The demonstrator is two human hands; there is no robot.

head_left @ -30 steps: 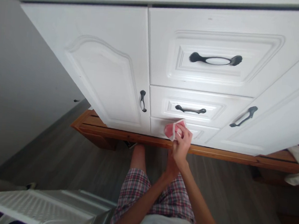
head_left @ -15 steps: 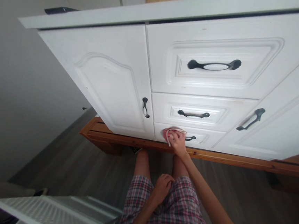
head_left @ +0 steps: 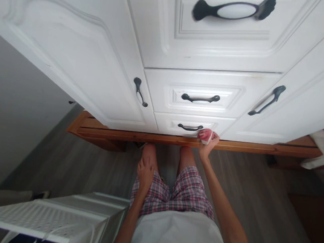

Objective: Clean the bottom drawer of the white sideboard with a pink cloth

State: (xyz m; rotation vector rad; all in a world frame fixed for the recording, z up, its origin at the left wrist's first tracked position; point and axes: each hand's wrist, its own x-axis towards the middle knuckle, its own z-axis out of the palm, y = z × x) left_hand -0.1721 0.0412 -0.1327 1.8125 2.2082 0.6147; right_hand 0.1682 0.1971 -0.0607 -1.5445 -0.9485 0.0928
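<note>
Red cloth [head_left: 205, 134] bunched small, pressed against the right end of the bottom drawer [head_left: 173, 123] front, low on the panel near its lower edge. Right hand [head_left: 209, 144] closed around the cloth from below, fingers curled, arm stretched far down. The drawer's dark handle [head_left: 190, 127] sits just left of the hand, apart from the cloth. Left hand [head_left: 145, 172] rests loosely open on the left knee, holding nothing, seemingly bracing the bend. Above the right hand: middle drawer [head_left: 232, 101], then a large top drawer [head_left: 214, 46]; a white door [head_left: 71, 53] off to the left, another door [head_left: 302, 99] to the right. A wooden plinth [head_left: 149, 138] runs directly under the cloth, grey floor [head_left: 257, 198] below it. Judgement: wiping goes best with the cloth kept flat and firm, stroking along the panel's length, working into the moulding grooves and around the handle posts where grime collects, and staying off the wood. A white rag [head_left: 322, 150] lies on the plinth well right of the hand. A pale ribbed case [head_left: 57, 218] stands by the left elbow. No brands, labels or writing readable anywhere.
</note>
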